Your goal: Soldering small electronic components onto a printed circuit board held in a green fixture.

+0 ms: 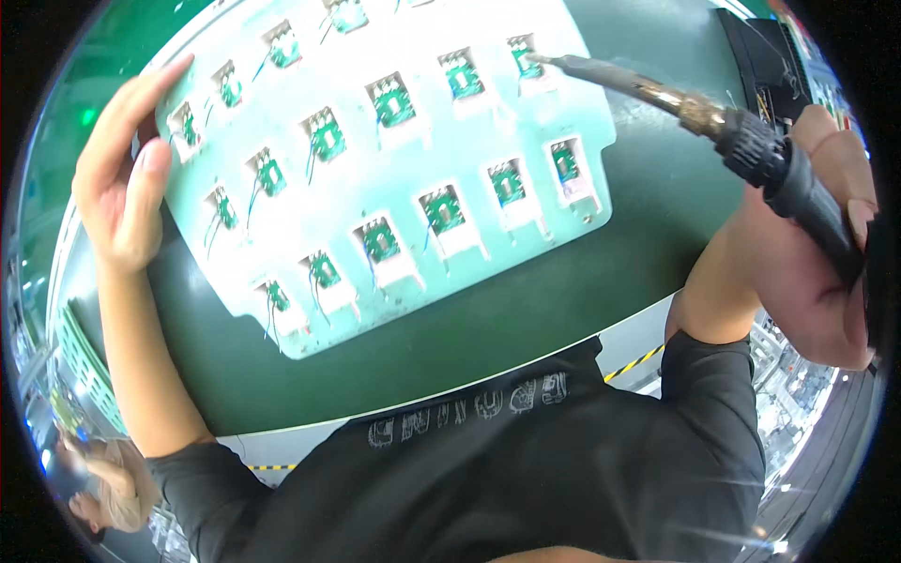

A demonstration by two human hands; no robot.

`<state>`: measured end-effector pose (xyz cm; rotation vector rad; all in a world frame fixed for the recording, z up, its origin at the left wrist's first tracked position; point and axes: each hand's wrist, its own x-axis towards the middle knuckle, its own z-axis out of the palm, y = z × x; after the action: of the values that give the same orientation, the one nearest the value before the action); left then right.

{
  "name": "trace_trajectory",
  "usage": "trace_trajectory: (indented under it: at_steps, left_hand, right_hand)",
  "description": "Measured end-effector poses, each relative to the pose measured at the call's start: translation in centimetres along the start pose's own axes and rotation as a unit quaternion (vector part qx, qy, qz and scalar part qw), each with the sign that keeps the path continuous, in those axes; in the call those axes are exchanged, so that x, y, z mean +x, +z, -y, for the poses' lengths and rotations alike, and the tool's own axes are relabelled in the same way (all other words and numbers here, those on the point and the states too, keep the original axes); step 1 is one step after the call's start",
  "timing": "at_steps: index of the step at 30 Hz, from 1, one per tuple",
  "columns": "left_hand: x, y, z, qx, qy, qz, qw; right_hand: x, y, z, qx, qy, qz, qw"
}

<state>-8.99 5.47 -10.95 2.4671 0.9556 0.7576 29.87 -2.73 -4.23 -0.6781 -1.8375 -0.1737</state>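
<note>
In my right hand (817,244) is a soldering iron (694,111) with a black handle, my fingers closed round it. Its tip is over or touching a small green circuit board (523,56) near the upper right of a pale green tray (375,272); contact cannot be told for sure. Rows of similar circuit boards (442,208) sit in the tray's cut-outs, many with thin wires sticking out. My left hand (122,178) grips the tray's left edge, fingers bent along the rim and thumb beside it. The tray lies tilted, and its top edge runs out of view.
Under the tray lies a dark green work surface (310,394) with a pale front edge. A black box-like item (765,61) stands at the far right. At the left is a green slotted rack (86,366). Another person (117,483) is at the lower left.
</note>
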Motion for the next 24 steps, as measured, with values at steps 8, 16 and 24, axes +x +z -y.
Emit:
trace_trajectory:
  at_steps: [8,16,24]
  left_hand:
    - [0.7,-1.3,-1.8,0.002,-0.018,-0.006,1.0]
    - [0.4,-0.8,-1.7,0.005,-0.037,-0.016,0.999]
    - [2.0,-2.3,-2.1,-0.004,-0.027,-0.015,1.0]
  right_hand:
    - [-0.7,-0.1,0.0,0.182,0.159,-0.03,0.97]
    - [-0.6,-0.3,-0.1,0.133,0.119,0.006,0.984]
    - [1.4,-0.2,-0.3,0.06,0.079,-0.023,0.995]
